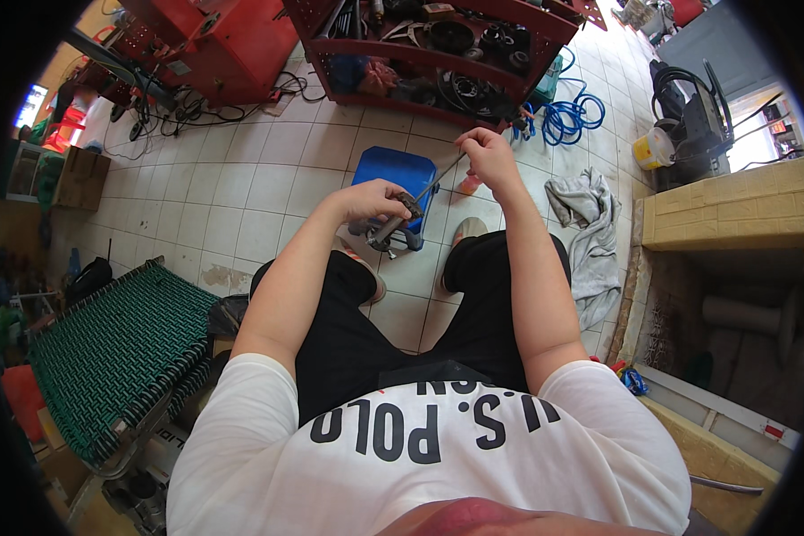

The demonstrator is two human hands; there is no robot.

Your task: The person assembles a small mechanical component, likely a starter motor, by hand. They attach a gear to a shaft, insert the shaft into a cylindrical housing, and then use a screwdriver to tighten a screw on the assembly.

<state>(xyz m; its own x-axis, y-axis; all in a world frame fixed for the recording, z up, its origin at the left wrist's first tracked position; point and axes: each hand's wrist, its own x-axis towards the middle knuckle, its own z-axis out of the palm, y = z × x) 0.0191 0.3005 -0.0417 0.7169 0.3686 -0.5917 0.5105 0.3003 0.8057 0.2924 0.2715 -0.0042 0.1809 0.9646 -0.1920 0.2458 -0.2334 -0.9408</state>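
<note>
Above a small blue plastic stool [380, 165], my left hand [372, 200] is closed around a dark grey metal part [409, 205] with a tube-like end [385, 236] pointing down toward me. A thin metal rod [439, 178] slants from that part up to the right. Its far end is pinched in the fingers of my right hand [491, 159]. Whether the rod sits inside the part or only touches it, I cannot tell. Beneath the right hand stands a small pinkish bottle or container [469, 184] on the floor, partly hidden.
A red tool cart [438, 103] loaded with parts stands ahead. Coiled blue hose [570, 116] lies right of it, with a grey cloth [585, 210] nearer me. Left are a green woven seat [121, 353], red machinery [232, 54] and loose cables. A yellowish ledge [728, 210] borders the right.
</note>
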